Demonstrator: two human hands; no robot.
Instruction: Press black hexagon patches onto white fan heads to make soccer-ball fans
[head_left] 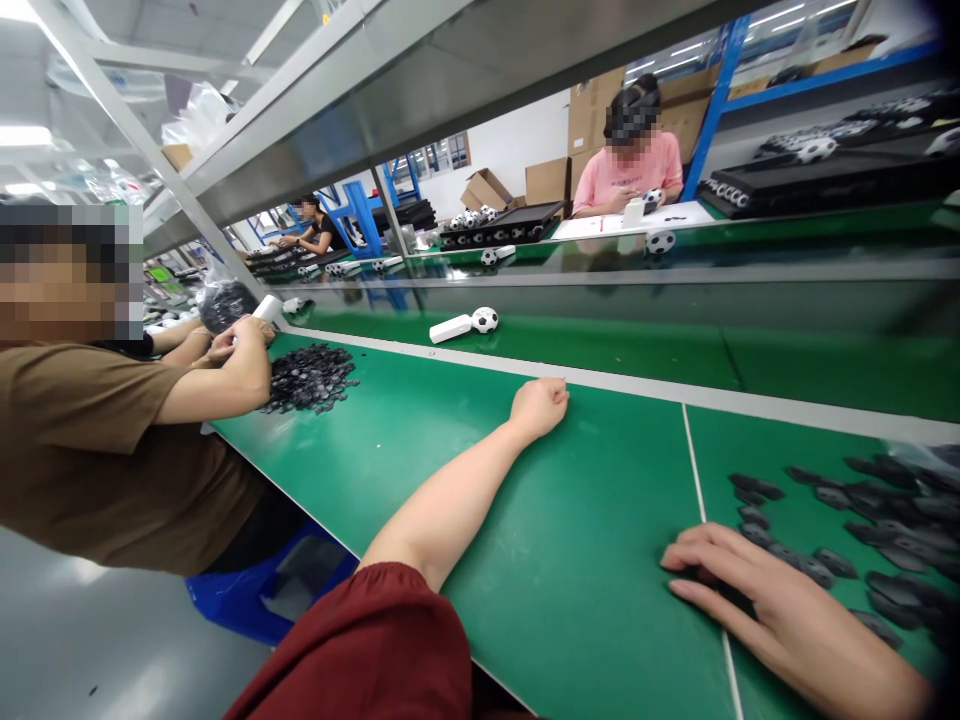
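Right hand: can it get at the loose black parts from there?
Probably yes. The right hand is right beside the nearest black parts, its thumb and fingers apart, with no barrier visible between. Clear plastic seems to overlap only the far edge.

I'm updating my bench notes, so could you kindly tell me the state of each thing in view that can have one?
Left hand: curled into a fist.
Right hand: partly open, fingers bent.
Right-side black parts: loose, spread out.
Left-side black parts: loosely heaped.
White piece with football-patterned end: lying down.
Cardboard box at back: open.
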